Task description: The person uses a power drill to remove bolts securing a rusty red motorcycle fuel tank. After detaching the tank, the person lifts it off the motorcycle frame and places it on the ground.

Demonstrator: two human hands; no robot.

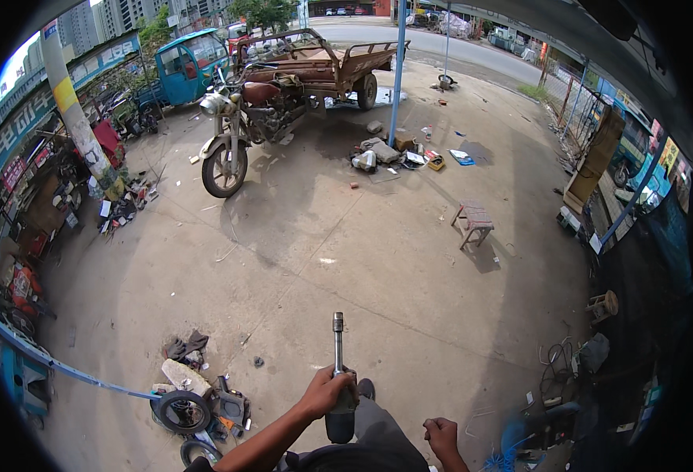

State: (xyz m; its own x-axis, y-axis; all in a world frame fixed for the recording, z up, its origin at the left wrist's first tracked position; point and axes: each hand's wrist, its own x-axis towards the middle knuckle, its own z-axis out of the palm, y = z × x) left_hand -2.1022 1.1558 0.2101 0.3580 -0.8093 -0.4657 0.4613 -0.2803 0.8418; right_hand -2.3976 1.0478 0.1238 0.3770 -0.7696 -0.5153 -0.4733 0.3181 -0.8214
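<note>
Beyond the power tool (338, 355), well apart, cargo tricycle (307, 79) stands, blue post (397, 86) crossing the view of its bed end. Ahead and right of tool: small stool (474, 215), upright. Left of tool: ground pile incl. stone block (187, 377), black tyre (207, 414). Tool is in left hand (329, 392), fingers wrapped round its body; metal shaft (338, 340) and socket tip (338, 321) stick out past the fingers, pointing ahead; thick dark end behind them. Left forearm (264, 442) slants in from left of tool. Right hand (441, 436) right of tool, apart from it, fingers curled in a loose fist.
</note>
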